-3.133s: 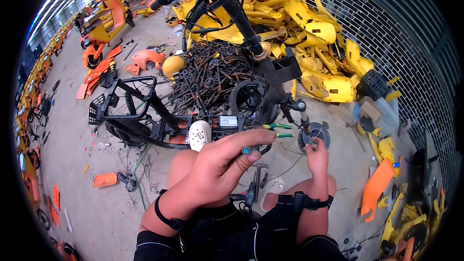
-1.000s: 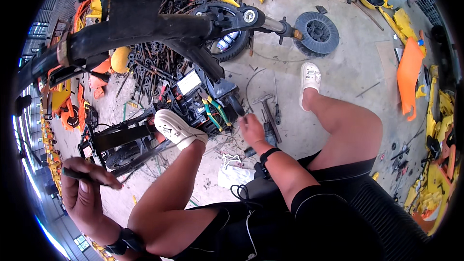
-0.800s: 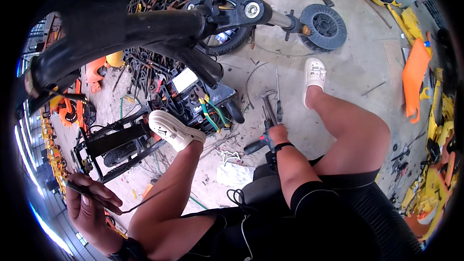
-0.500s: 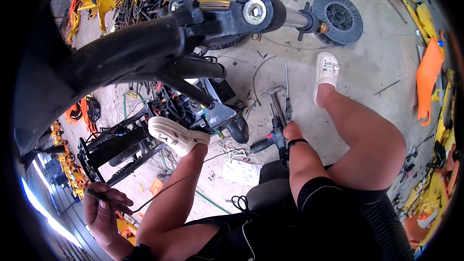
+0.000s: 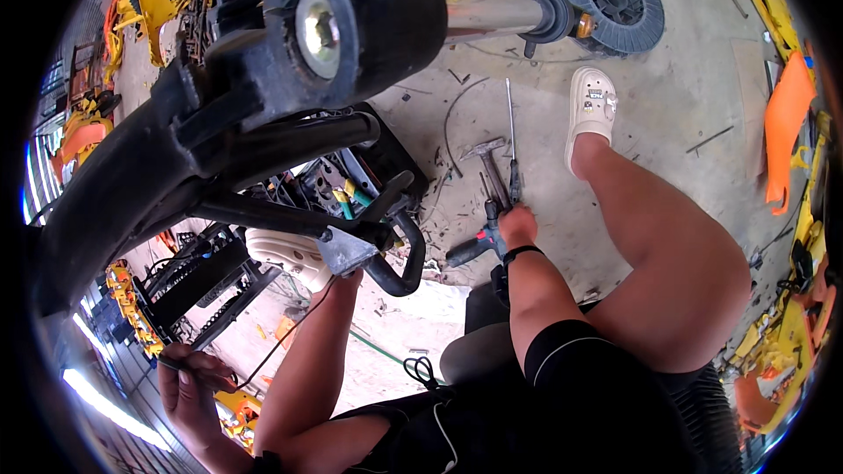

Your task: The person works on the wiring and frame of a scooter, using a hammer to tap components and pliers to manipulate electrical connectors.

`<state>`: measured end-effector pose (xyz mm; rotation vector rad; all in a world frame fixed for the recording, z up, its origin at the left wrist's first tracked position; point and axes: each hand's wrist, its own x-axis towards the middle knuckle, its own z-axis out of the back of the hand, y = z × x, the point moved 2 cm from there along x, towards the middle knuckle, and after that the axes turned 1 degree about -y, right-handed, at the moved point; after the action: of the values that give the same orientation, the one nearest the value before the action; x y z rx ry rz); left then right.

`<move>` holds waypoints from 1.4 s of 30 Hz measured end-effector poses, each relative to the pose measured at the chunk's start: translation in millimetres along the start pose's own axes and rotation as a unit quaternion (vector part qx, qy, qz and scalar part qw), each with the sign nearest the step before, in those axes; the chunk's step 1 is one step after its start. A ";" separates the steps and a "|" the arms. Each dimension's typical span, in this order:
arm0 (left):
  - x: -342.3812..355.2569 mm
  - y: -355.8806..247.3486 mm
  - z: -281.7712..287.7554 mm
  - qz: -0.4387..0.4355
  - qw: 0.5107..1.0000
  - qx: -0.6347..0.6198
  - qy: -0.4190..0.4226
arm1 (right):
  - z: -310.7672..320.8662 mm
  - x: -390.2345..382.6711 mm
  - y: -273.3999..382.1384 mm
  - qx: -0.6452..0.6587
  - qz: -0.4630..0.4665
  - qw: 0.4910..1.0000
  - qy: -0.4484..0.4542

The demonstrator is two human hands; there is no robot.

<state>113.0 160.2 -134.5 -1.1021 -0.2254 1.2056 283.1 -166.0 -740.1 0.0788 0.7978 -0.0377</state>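
At the lower left my left hand [image 5: 189, 377] is closed round a small dark piece [image 5: 169, 362] with a thin dark cable [image 5: 285, 336] running from it; its exact kind is unclear. My right hand [image 5: 518, 226] reaches down in the middle, its fingers curled at the lower end of a hammer's [image 5: 494, 171] handle and mostly hidden. Beside that hand is a cordless drill [image 5: 479, 246], dark with a red part. A long screwdriver [image 5: 513, 145] lies just right of the hammer.
A thick black tubular frame with a bolted joint [image 5: 320, 31] looms close at the upper left. Below it sits an open chassis [image 5: 198, 276] with wiring. A grey spoked wheel [image 5: 610, 0] lies at the top; orange and yellow panels [image 5: 786, 127] line the right.
The view has shifted, so the black frame looms larger and the floor tools sit higher and further left. My left hand keeps its small dark piece; my right hand stays by the hammer and drill.
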 end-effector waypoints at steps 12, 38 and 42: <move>13.8 -16.2 -18.2 -0.009 0.999 0.025 0.038 | -11.0 18.0 -2.8 0.121 -0.081 0.984 0.100; -92.9 -120.3 -82.2 -0.220 0.954 -0.012 0.203 | 176.6 -79.6 96.0 0.666 -0.161 0.637 0.353; -107.5 -131.5 -68.3 -0.224 0.945 -0.036 0.235 | 218.4 -120.4 97.0 0.744 -0.128 0.567 0.329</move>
<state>197.9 40.8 -24.7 -1.2843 -0.1402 0.5137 361.1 -87.4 -496.5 1.7053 1.3245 -1.0417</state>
